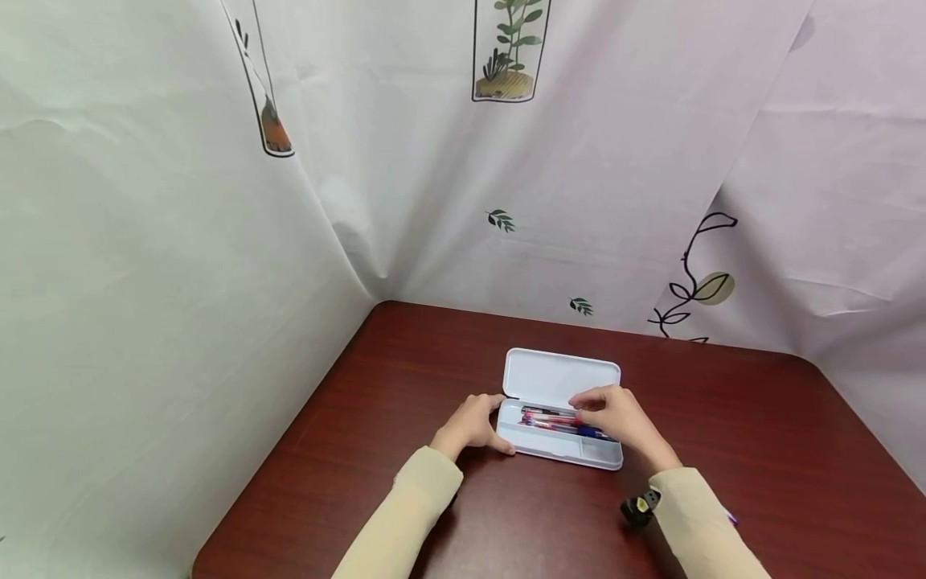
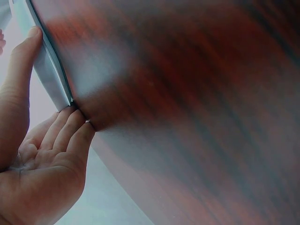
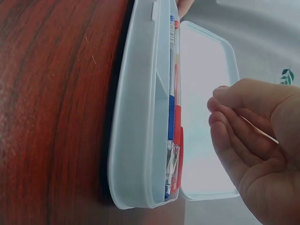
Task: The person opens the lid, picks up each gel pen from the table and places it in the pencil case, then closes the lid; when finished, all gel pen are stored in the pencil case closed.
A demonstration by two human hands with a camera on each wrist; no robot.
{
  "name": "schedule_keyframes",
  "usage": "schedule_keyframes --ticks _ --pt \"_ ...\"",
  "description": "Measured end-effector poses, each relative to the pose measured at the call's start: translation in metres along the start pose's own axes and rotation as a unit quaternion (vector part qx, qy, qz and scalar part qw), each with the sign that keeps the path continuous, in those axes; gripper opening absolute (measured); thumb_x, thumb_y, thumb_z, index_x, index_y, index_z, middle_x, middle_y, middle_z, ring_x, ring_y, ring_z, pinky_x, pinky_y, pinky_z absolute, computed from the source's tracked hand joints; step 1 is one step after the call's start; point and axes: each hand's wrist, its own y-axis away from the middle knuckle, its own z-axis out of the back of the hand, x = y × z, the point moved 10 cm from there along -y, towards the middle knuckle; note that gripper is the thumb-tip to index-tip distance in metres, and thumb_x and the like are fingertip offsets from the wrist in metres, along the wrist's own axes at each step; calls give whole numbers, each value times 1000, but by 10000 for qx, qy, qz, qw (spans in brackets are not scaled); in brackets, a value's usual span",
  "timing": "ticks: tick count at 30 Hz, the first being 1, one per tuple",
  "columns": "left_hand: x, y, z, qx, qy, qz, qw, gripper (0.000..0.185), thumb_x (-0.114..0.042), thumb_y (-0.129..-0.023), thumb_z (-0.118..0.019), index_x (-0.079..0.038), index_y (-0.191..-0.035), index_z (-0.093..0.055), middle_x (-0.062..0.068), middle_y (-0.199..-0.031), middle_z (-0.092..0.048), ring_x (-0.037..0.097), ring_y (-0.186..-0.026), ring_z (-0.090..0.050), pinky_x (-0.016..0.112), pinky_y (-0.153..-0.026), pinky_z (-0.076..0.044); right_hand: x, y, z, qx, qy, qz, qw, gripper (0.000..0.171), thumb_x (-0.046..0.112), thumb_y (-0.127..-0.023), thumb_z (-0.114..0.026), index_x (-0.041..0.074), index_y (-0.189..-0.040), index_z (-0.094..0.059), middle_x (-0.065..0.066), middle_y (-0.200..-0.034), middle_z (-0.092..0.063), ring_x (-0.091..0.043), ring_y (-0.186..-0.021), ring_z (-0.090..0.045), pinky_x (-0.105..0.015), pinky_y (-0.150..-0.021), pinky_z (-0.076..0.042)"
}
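Note:
A pale blue-white pencil case [image 1: 541, 441] lies on the table with its lid [image 1: 560, 378] laid back. Several pens [image 1: 550, 419] rest in the rear compartment; the right wrist view shows a blue pen [image 3: 171, 117] beside a red pen [image 3: 177, 117]. My left hand [image 1: 472, 422] holds the case's left end, thumb at the front edge and fingers at the back corner. Over the case's right half, my right hand [image 1: 618, 414] hovers with loosely bent fingers. Nothing shows between those fingers [image 3: 222, 136] in the right wrist view, where they are apart from the pens.
The dark red-brown table [image 1: 557, 523] meets a white patterned cloth [image 1: 434, 201] at its back and sides. Part of a small purple-and-white item [image 1: 732, 517] shows beside my right sleeve [image 1: 698, 515]. A black device [image 1: 638, 511] is at my right wrist.

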Motion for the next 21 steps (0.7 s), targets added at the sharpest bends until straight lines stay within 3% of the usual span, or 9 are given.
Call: schedule_keyframes --ticks 21 --pt "1 0 0 11 76 33 10000 82 -33 -55 -97 -7 -125 -63 6 -116 -69 20 -104 -63 35 -94 -50 -15 8 13 -74 87 -198 9997 16 10 -82 -76 6 -98 -77 -4 -89 -73 -13 -77 -61 -23 -66 -52"
